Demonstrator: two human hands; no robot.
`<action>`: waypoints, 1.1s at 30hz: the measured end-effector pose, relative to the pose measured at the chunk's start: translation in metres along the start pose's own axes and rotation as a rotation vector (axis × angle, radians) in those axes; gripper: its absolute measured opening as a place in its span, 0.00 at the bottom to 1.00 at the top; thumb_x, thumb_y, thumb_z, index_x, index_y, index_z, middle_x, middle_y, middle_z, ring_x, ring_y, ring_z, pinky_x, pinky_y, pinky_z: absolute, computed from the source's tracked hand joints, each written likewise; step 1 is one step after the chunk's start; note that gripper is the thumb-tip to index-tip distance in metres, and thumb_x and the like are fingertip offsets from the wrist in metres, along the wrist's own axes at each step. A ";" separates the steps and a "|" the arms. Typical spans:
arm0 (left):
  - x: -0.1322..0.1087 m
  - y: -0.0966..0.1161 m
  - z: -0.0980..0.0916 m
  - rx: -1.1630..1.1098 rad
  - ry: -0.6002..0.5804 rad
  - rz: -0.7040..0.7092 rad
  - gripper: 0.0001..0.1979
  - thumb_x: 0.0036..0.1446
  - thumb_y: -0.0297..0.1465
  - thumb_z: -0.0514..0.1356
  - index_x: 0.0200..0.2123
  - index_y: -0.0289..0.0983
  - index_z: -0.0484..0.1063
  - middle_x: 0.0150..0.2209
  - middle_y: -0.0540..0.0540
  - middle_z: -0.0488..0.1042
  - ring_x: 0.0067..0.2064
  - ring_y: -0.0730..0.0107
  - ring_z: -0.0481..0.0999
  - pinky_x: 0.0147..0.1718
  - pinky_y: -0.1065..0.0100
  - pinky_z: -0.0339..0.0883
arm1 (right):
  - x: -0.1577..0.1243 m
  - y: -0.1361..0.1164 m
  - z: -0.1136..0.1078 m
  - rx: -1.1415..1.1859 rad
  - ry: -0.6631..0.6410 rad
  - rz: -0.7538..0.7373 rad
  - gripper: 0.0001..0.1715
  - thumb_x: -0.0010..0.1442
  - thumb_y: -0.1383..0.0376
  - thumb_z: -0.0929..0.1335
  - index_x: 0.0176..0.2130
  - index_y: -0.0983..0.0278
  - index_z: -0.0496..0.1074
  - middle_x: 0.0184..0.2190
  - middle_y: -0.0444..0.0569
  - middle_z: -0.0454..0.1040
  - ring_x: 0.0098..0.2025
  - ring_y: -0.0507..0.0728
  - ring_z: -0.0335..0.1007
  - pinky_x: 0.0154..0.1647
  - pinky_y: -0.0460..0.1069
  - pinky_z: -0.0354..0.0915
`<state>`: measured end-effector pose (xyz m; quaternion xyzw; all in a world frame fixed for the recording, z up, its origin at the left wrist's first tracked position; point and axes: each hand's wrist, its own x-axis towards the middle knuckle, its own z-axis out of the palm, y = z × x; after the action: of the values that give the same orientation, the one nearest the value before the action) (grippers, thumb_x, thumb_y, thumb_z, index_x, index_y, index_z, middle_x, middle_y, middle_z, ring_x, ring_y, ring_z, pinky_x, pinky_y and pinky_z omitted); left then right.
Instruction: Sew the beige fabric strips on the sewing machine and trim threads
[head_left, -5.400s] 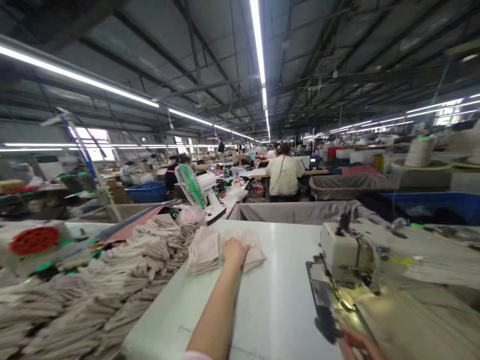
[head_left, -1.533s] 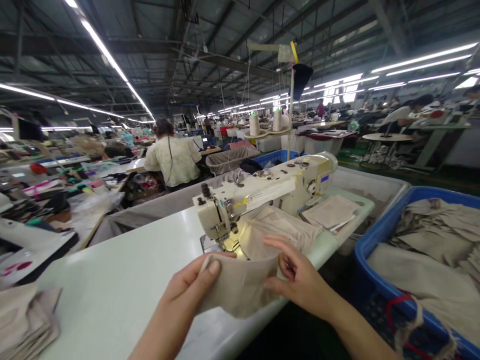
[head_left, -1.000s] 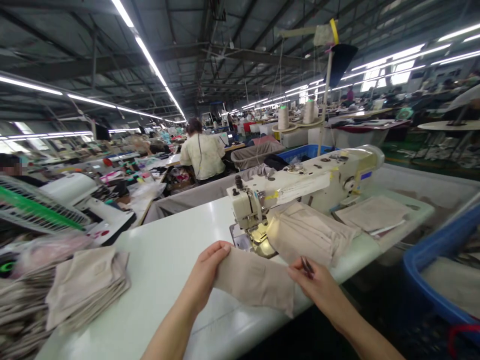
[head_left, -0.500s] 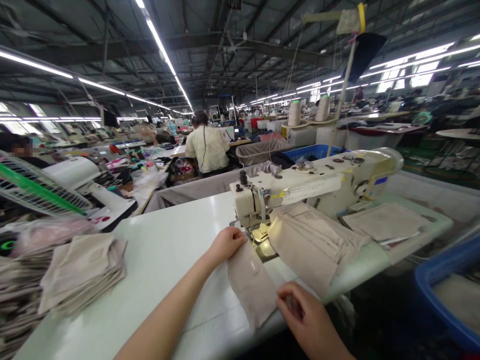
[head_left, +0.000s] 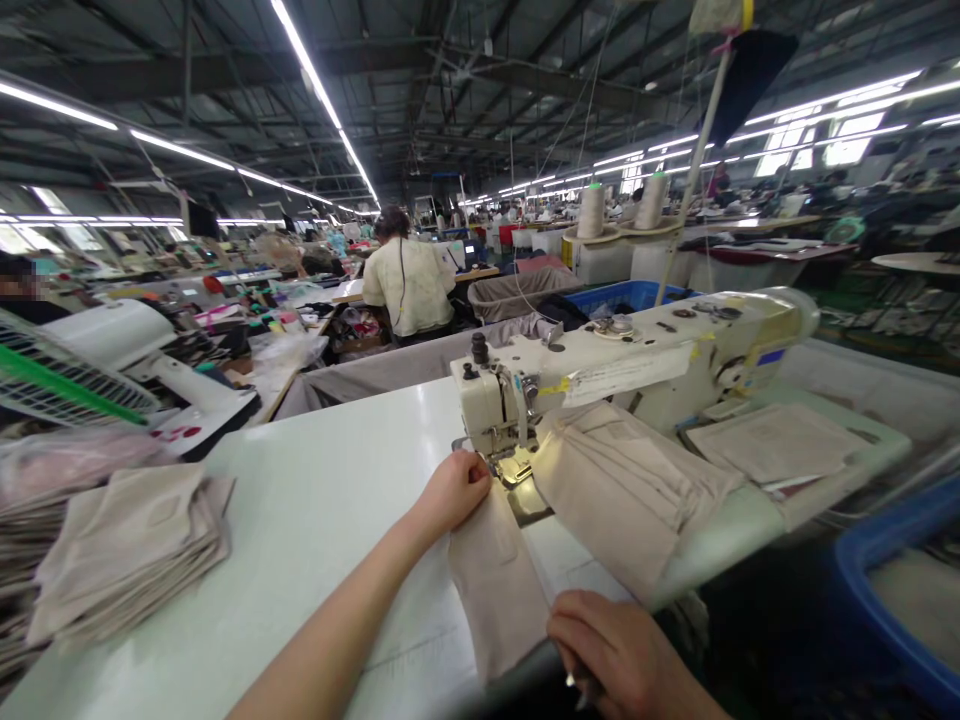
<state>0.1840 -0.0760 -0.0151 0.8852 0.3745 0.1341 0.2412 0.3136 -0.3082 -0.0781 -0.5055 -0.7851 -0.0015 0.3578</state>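
A beige fabric piece [head_left: 495, 580] lies on the white table [head_left: 315, 510], running from the sewing machine's needle toward me. My left hand [head_left: 454, 490] is closed on its far end, right beside the presser foot of the cream sewing machine [head_left: 607, 375]. My right hand [head_left: 619, 655] is closed on the near end at the table's front edge, with a small metal tool showing under its fingers. More beige fabric [head_left: 622, 480] is heaped under the machine's arm on the right.
A stack of beige pieces [head_left: 124, 545] sits at the table's left, behind it a white desk fan [head_left: 82, 370]. A blue bin [head_left: 900, 580] stands at the right. Thread cones [head_left: 592, 210] stand behind the machine. A person in a pale top [head_left: 409, 285] sits with their back turned.
Both hands brought the beige piece down from the air onto the table. My left hand pushed its far end up to the needle; my right hand slid to the near end.
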 end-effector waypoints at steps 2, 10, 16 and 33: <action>0.001 0.001 0.003 0.013 0.007 0.001 0.10 0.50 0.23 0.55 0.19 0.38 0.63 0.21 0.52 0.65 0.26 0.72 0.64 0.28 0.70 0.53 | 0.000 -0.001 -0.001 -0.053 -0.013 -0.030 0.18 0.49 0.78 0.60 0.39 0.62 0.65 0.32 0.47 0.72 0.29 0.54 0.69 0.23 0.48 0.54; 0.010 -0.001 0.006 0.037 -0.004 -0.038 0.14 0.51 0.24 0.54 0.16 0.39 0.58 0.18 0.52 0.62 0.24 0.71 0.63 0.26 0.68 0.51 | -0.007 0.006 0.018 -0.042 -0.064 0.107 0.17 0.44 0.74 0.63 0.36 0.62 0.65 0.32 0.47 0.72 0.29 0.55 0.68 0.25 0.48 0.56; 0.011 -0.004 0.008 0.063 0.016 -0.067 0.12 0.51 0.25 0.54 0.17 0.39 0.59 0.19 0.51 0.64 0.24 0.71 0.62 0.25 0.68 0.50 | -0.001 0.001 0.009 -0.036 -0.147 0.124 0.15 0.46 0.75 0.64 0.36 0.62 0.65 0.33 0.47 0.72 0.31 0.54 0.68 0.26 0.47 0.56; 0.011 -0.004 0.010 0.073 0.036 -0.113 0.11 0.51 0.26 0.55 0.18 0.39 0.62 0.20 0.49 0.67 0.24 0.70 0.66 0.25 0.69 0.51 | 0.008 -0.004 -0.002 -0.053 -0.206 0.177 0.13 0.49 0.76 0.66 0.35 0.63 0.67 0.34 0.46 0.71 0.31 0.54 0.66 0.28 0.49 0.53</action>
<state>0.1938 -0.0690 -0.0252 0.8684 0.4326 0.1223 0.2094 0.3094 -0.3046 -0.0704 -0.5793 -0.7699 0.0614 0.2605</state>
